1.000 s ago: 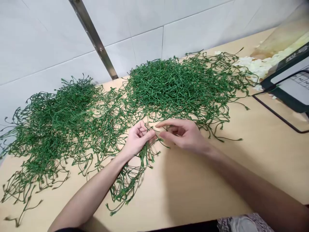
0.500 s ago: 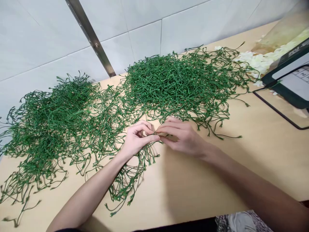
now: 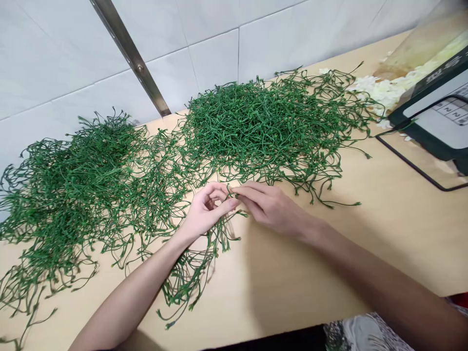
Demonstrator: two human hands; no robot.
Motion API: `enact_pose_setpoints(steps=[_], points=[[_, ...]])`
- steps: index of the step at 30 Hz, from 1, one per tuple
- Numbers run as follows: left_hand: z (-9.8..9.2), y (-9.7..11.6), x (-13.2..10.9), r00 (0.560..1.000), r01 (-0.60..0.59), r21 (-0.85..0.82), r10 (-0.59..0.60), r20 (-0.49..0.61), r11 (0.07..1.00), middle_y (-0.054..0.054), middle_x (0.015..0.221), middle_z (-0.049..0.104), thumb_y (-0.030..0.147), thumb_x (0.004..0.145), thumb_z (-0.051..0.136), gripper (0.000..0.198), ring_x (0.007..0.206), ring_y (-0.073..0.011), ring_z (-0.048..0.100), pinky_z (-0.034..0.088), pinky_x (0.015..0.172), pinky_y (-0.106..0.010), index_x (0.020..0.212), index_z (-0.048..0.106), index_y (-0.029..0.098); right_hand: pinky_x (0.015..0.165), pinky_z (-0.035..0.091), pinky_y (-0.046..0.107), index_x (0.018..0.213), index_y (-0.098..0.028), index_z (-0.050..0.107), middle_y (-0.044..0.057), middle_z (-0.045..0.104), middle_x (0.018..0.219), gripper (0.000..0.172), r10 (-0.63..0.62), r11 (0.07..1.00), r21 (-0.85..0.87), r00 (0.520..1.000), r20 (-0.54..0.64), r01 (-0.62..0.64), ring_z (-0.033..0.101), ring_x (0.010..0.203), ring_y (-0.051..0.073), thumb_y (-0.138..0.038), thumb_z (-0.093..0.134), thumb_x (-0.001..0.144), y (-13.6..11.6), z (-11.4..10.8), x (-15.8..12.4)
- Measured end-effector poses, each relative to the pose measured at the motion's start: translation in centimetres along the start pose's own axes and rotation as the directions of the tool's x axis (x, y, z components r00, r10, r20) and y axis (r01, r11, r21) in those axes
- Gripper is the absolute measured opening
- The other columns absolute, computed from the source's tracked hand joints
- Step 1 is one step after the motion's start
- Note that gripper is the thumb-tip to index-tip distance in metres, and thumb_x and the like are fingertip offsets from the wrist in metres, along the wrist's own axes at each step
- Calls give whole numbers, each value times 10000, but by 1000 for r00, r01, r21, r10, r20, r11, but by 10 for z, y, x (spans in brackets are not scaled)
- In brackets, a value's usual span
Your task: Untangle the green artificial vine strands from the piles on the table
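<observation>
Close together over the table, my left hand (image 3: pixel 208 207) and my right hand (image 3: pixel 268 204) meet at their fingertips. Between them is a thin green artificial stem (image 3: pixel 229 191), pinched by the left thumb and fingers; the right fingertips close on its other side. Part of the stem is hidden by the fingers. Below my left wrist lies a small bunch of green stems (image 3: pixel 188 280). Beyond my hands a dense heap of the same stems (image 3: pixel 256 122) is piled up, and a looser heap (image 3: pixel 76 185) spreads to the left.
At the right stands a dark green and clear box (image 3: pixel 431 117) with a black loop handle (image 3: pixel 409 165). White petals (image 3: pixel 387 90) lie beside it. A tiled wall (image 3: pixel 208 53) with a metal strip (image 3: pixel 137 63) closes off the back of the wooden table (image 3: pixel 310 287).
The stem between my fingertips has shifted, and a loop of it now stands up above them. The right fingers have drawn closer together. The whole view has moved slightly.
</observation>
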State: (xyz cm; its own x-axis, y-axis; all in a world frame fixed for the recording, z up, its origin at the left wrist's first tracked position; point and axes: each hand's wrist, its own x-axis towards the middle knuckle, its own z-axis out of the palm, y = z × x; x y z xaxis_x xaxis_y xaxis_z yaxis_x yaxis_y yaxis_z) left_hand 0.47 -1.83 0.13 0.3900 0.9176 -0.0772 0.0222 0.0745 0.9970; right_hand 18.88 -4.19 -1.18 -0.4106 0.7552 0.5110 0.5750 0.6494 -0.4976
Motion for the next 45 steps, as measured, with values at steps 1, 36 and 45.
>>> enact_pose_setpoints(steps=[1, 36, 45], points=[[0, 0, -1, 999, 12, 41, -13, 29, 999, 43, 602, 561, 429, 707, 774, 337, 523, -61, 482, 366, 499, -182, 771, 586, 157, 671, 548, 303, 1123, -162, 622, 93, 673, 930, 260, -3, 1000, 0, 1000, 8, 3, 640, 765, 181, -135, 419, 963, 0, 0, 0], [-11, 2, 0, 908, 6, 62, -31, 418, 998, 77, 412, 276, 418, 513, 878, 620, 438, -30, 204, 139, 407, -219, 394, 338, 138, 446, 105, 240, 511, -195, 262, -91, 202, 525, 640, 214, 628, 663, 909, 357, -408, 187, 485, 46, -500, 818, 597, -11, 9, 5], [-11, -4, -3, 989, -136, 52, 133, 67, 989, 69, 422, 262, 430, 550, 862, 672, 444, -33, 212, 154, 433, -223, 377, 279, 145, 453, 101, 255, 508, -206, 116, -92, 127, 508, 803, 391, 614, 735, 920, 32, -287, 126, 493, 48, -510, 857, 559, -2, 11, 2]])
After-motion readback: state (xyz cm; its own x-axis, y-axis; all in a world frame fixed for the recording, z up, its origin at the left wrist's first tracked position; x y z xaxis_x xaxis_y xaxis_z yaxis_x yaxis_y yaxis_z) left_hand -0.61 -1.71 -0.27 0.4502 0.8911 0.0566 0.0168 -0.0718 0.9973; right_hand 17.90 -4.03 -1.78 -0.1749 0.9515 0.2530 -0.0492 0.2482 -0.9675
